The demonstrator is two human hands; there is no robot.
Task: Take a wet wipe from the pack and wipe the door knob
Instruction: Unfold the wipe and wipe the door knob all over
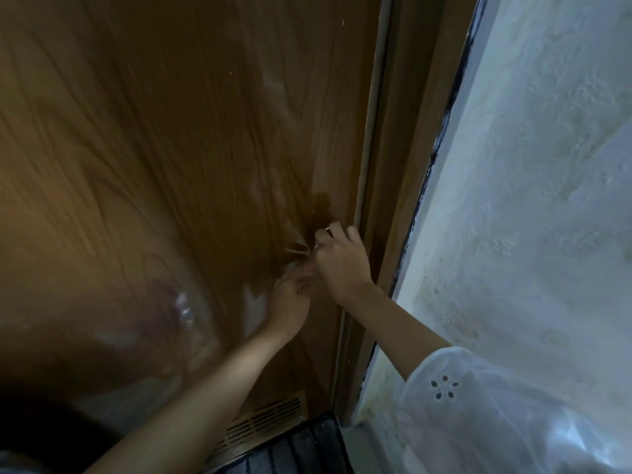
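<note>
Both hands meet at the right edge of a glossy brown wooden door, at knob height. My right hand is seen from the back, its fingers curled over the door knob, of which only a small metal glint shows. Just below and to the left, my left hand reaches up with curled fingers and holds a pale crumpled wet wipe against the underside of the knob. The frame is blurred, so the wipe's outline is unclear. The pack is not in view.
The brown door frame runs beside the hands, and a rough white wall lies to the right. A vent grille sits at the door's foot, above a dark striped mat. My white sleeve fills the lower right.
</note>
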